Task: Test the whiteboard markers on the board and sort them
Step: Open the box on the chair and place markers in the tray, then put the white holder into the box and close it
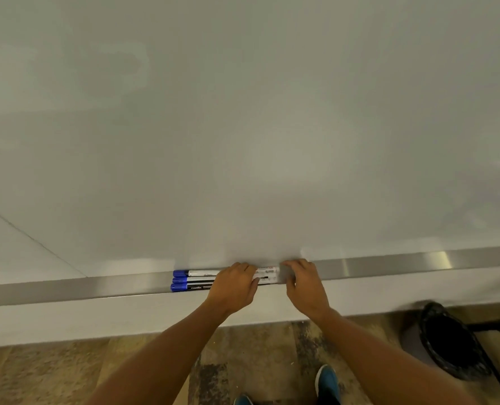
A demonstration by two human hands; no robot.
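Three blue-capped whiteboard markers (pixel 197 280) lying side by side on the long grey metal tray (pixel 67 289) under the white board (pixel 243 127), caps pointing left. Left hand (pixel 234 283) laid over their barrels, fingers curled. Right hand (pixel 303 283) at their right ends, fingers bent; actual grasp unclear.

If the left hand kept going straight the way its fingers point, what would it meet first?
The left hand points up and away over the markers on the tray. Just beyond its fingers stands the whiteboard, probably first; the depth is unclear.
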